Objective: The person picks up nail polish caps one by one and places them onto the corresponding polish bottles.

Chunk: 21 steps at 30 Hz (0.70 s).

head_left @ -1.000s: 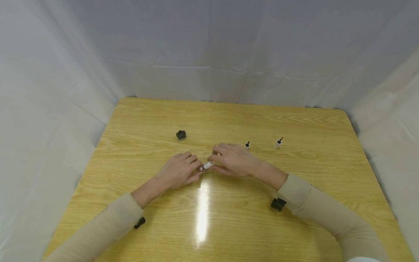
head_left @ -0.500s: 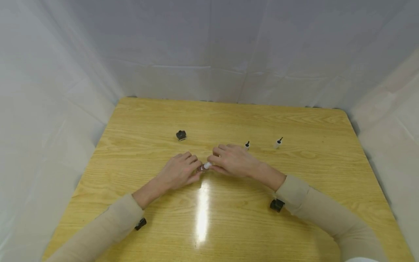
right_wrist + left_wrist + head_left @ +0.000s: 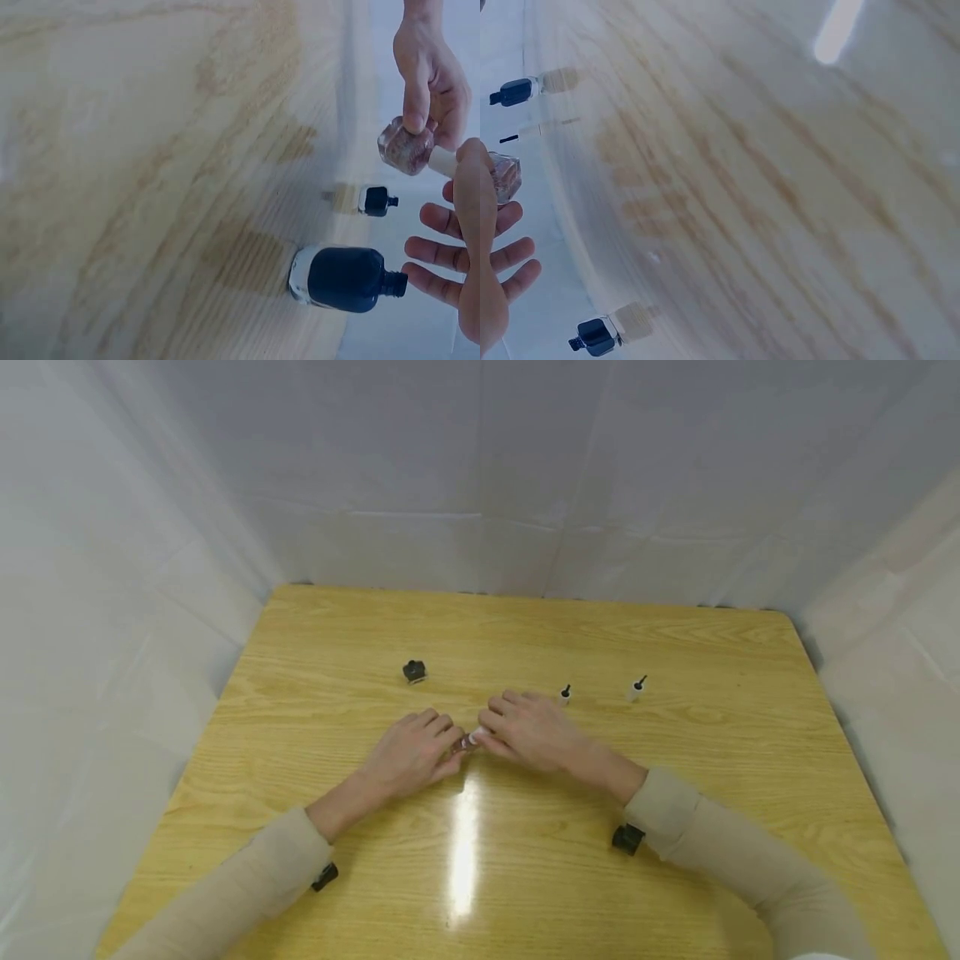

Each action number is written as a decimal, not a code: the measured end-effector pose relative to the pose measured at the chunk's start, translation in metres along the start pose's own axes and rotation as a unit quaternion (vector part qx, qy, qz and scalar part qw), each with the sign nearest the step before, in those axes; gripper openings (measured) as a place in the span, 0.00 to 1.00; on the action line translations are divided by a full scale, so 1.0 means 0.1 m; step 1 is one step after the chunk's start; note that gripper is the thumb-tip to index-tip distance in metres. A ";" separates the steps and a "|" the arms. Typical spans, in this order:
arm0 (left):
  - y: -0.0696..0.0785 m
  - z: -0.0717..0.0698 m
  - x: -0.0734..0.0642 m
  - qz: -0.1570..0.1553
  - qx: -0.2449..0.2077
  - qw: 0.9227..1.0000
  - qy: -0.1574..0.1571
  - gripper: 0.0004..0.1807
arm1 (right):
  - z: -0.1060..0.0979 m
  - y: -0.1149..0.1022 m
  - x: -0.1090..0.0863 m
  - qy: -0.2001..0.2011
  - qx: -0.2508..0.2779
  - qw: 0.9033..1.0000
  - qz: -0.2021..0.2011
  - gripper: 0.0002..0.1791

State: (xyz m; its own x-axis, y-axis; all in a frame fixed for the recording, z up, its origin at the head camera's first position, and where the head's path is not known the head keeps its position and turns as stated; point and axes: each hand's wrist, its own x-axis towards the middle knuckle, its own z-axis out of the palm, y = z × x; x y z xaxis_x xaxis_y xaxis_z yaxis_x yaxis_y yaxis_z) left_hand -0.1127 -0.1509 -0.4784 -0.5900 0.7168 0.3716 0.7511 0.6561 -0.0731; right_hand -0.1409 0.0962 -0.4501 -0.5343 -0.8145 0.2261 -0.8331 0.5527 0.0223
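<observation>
You should first be careful with the spilling. The clear faceted glass bottle with reddish-brown glitter inside (image 3: pixel 406 146) is near the middle of the head view, tilted and seemingly held above the bench (image 3: pixel 360 627). If its white cylindrical cap (image 3: pixel 442 160) comes away while the bottle leans so, I think the liquid may run over its mouth. Too strong a pull could also make the smooth glass slip from you.

The second danger, I judge, is the dark glass bottle without a cap (image 3: pixel 346 277), in the lower right of the right wrist view. Your free fingers (image 3: pixel 435 251) appear close to its neck; I cannot tell if they touch, but a low sweep could knock it over. The two white caps with black brushes pointing up (image 3: pixel 566 698) (image 3: pixel 636 693), right of the centre in the head view, stand on narrow bases and may fall by a brush of your knuckles.

Your arms come from the lower left and lower right corners, and the hands meet in the middle. Your left hand (image 3: pixel 416 752) pinches the glitter bottle between thumb and finger; your right hand (image 3: pixel 532 731) pinches the cap, its other fingers loosely spread.
</observation>
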 end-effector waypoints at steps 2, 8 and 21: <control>0.01 0.01 0.00 -0.003 0.002 1.000 0.003 0.13 | 0.02 -0.02 0.00 0.012 0.005 1.000 0.014 0.16; 0.02 0.02 0.02 -0.006 0.003 1.000 0.008 0.14 | 0.04 -0.06 -0.03 0.031 0.012 0.999 0.036 0.19; -0.02 -0.03 0.04 0.009 -0.011 1.000 0.007 0.14 | -0.09 0.04 -0.03 0.010 -0.030 0.999 -0.034 0.16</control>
State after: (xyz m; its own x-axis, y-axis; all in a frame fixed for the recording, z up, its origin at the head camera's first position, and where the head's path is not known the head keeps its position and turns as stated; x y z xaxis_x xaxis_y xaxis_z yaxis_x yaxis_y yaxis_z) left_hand -0.1155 -0.1503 -0.4744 -0.5730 0.7246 0.3829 0.7674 0.6384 -0.0597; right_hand -0.1416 0.1024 -0.4422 -0.4726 -0.8475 0.2415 -0.8573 0.5056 0.0966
